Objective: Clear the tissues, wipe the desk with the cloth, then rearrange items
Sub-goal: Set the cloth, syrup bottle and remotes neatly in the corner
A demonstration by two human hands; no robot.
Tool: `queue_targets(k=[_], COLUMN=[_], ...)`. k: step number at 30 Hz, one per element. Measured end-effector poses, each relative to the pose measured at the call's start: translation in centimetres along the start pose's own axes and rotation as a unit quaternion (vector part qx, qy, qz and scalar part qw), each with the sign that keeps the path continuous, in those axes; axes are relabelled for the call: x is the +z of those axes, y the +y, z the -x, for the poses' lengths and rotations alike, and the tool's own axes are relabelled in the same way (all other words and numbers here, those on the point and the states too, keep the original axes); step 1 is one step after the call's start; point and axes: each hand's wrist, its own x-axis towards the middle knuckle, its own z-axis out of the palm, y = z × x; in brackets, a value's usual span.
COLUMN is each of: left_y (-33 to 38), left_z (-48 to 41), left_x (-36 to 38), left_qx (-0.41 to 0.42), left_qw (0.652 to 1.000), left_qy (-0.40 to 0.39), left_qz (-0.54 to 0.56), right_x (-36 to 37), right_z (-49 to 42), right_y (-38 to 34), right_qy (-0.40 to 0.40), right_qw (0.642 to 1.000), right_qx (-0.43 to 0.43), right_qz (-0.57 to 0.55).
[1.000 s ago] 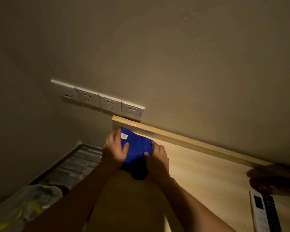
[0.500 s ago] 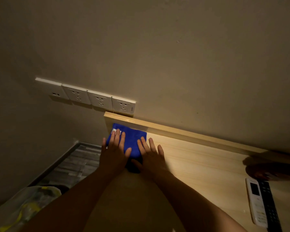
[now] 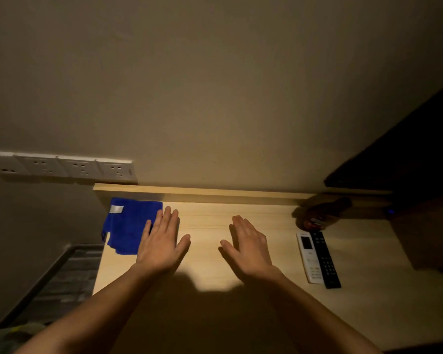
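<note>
the person's left hand (image 3: 161, 247) and right hand (image 3: 248, 247) are bare; the left forearm (image 3: 92, 310) and right forearm (image 3: 317, 310) are uncovered down to the near edge.

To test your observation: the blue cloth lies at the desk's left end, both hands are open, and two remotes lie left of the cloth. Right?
No: the head view shows the white remote and black remote right of the right hand; the rest holds.
</note>
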Motion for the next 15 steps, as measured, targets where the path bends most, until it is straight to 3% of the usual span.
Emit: queue_targets(k=[7,15], left_y=[11.7,25.0], left_z=[-0.8,-4.6], left_x=[1.8,5.7], left_qx=[0.063,0.087], left_qw=[0.993,0.98], left_qy=[-0.049,-0.118], left_qz=[0.088,0.135], right_x=[-7.1,-15.0], right_z=[4.6,6.0], right_y=[9.6,20.1], right_qy=[0.06,0.127], right_qw=[0.988,0.968], right_qx=[0.114,0.18], right_qz=[-0.086,-0.119])
